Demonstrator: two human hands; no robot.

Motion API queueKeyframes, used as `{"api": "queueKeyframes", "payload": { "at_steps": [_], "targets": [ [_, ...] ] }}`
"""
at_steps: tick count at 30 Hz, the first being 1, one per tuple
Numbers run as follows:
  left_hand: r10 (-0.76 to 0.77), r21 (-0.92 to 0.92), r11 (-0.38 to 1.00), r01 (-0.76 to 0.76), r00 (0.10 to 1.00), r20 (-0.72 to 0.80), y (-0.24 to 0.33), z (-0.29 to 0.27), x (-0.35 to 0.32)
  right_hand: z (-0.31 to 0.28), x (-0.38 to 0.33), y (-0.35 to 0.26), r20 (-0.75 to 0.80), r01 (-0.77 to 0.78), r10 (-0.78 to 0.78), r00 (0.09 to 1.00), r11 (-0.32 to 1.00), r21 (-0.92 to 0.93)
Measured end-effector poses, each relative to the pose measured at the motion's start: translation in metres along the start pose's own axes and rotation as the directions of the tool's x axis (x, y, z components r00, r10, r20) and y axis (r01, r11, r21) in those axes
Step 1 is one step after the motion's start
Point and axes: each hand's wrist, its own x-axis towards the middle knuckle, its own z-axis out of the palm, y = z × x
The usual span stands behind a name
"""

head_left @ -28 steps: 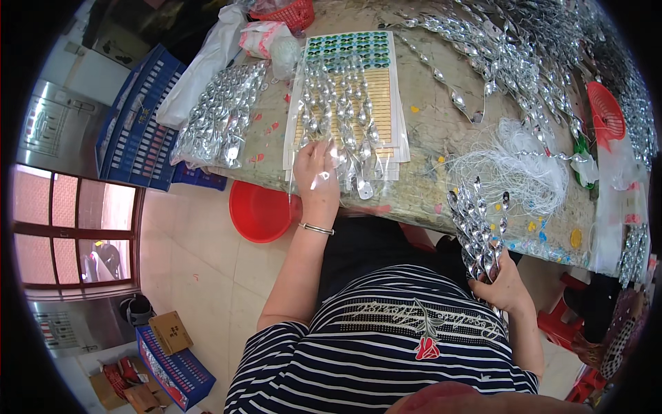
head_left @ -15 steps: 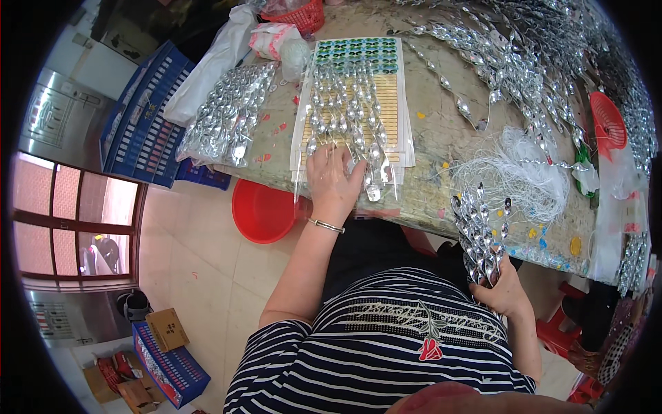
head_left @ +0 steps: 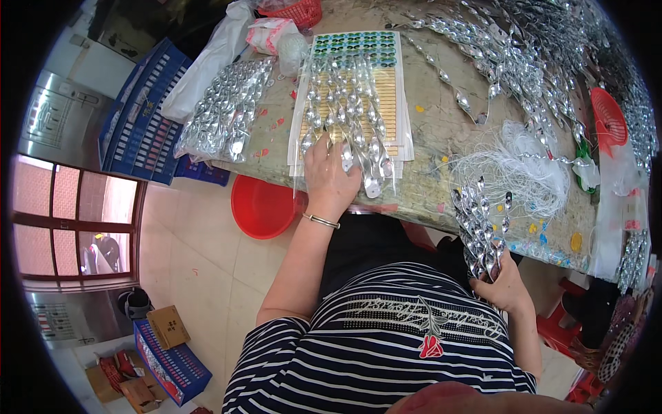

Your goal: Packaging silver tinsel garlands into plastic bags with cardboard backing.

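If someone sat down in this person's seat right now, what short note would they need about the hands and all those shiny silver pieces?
Left hand: flat on the silver pieces lying over the sheet of cards, fingers spread, nothing gripped.
Right hand: grip closed on a fanned bunch of silver pieces at the table edge.
Done: a few rows are laid on the cards.
Left: the bunch in hand, the pile of white threads, and many loose pieces further back.

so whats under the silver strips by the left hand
A stack of white sheets with yellow rows and green dots on top. The left hand covers the near edge, so that part is hidden.
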Motion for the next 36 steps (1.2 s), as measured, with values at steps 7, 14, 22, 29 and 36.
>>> {"api": "queueKeyframes", "payload": {
  "at_steps": [7,14,22,29,36],
  "targets": [
    [-0.033,0.048,0.998,0.031,0.999,0.038,0.005,-0.011,0.003,-0.001,0.001,0.003,0.015,-0.029,0.028,0.999,0.999,0.018],
    [-0.007,0.022,1.000,0.007,1.000,0.011,-0.002,-0.007,0.003,-0.003,0.004,0.004,0.012,-0.025,0.025,1.000,0.999,-0.029],
    [-0.169,-0.221,0.960,0.172,0.985,0.036,-0.010,-0.019,0.005,0.000,0.004,0.003,-0.010,0.023,-0.023,1.000,0.999,-0.034],
    [-0.283,-0.138,0.941,0.308,0.943,0.175,-0.004,-0.030,0.011,0.003,0.002,0.007,-0.017,0.045,-0.045,0.999,0.999,-0.018],
    [-0.186,-0.065,0.980,0.188,0.982,0.036,-0.011,-0.029,0.010,0.001,0.001,-0.003,0.003,0.011,-0.011,1.000,0.997,-0.072]
  ]
}}
